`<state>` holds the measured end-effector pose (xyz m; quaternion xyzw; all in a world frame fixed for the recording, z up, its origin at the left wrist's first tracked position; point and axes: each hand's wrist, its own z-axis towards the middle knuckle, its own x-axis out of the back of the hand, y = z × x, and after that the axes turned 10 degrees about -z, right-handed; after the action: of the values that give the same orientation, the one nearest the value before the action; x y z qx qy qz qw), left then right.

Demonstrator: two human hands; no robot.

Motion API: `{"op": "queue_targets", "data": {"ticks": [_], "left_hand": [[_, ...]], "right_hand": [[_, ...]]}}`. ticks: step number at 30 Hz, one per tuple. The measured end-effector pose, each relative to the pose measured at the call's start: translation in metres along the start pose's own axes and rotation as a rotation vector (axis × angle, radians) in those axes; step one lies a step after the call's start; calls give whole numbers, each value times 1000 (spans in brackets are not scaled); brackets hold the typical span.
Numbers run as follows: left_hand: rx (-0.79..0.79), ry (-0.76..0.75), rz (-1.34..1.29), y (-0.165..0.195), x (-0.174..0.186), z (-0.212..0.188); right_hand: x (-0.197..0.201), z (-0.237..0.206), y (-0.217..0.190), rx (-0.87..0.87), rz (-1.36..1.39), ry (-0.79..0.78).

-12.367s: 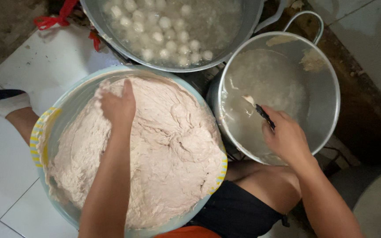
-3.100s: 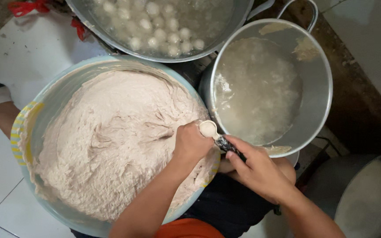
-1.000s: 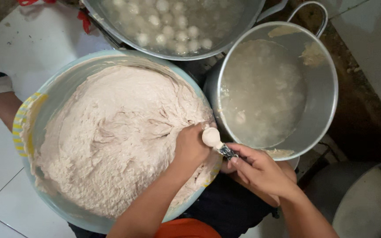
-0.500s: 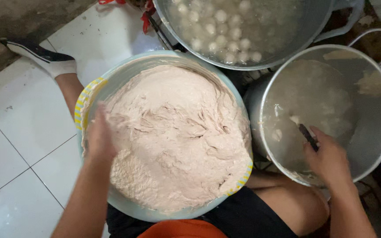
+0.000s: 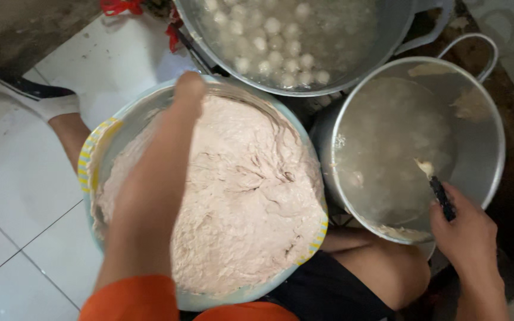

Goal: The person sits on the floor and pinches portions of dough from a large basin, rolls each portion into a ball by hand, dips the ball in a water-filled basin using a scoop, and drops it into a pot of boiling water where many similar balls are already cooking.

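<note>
Left hand (image 5: 188, 89) reaches over far edge of pink paste (image 5: 239, 196) in basin (image 5: 99, 142); fingers hidden, grip unclear. Right hand (image 5: 468, 238) grasps spoon (image 5: 438, 187) over water pot (image 5: 477, 137). Many finished balls (image 5: 281, 41) float (upper pot); most paste unshaped.

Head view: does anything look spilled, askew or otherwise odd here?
Nothing is spilled. Dried paste patches cling to the inner wall of the steel pot, and the paste basin sits on the floor between the person's legs.
</note>
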<state>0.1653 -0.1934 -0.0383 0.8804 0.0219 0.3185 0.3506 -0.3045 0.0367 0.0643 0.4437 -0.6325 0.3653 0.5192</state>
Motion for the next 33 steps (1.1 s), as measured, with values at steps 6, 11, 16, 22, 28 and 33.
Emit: {"op": "queue_targets", "data": {"ticks": [6, 11, 16, 22, 28, 33], "left_hand": [[-432, -23, 304, -7, -83, -78], [-1075, -87, 342, -67, -88, -146], [-904, -466, 335, -114, -76, -192], [-997, -394, 274, -134, -75, -198], [-953, -504, 18, -125, -60, -204], [-1052, -477, -207, -121, -62, -221]], "right_hand": [[0, 3, 0, 48, -29, 62], [1, -2, -23, 73, -8, 53], [-4, -2, -50, 138, 86, 11], [-4, 4, -69, 180, -18, -160], [17, -22, -72, 218, -163, -274], [24, -37, -67, 121, 132, -226]]}}
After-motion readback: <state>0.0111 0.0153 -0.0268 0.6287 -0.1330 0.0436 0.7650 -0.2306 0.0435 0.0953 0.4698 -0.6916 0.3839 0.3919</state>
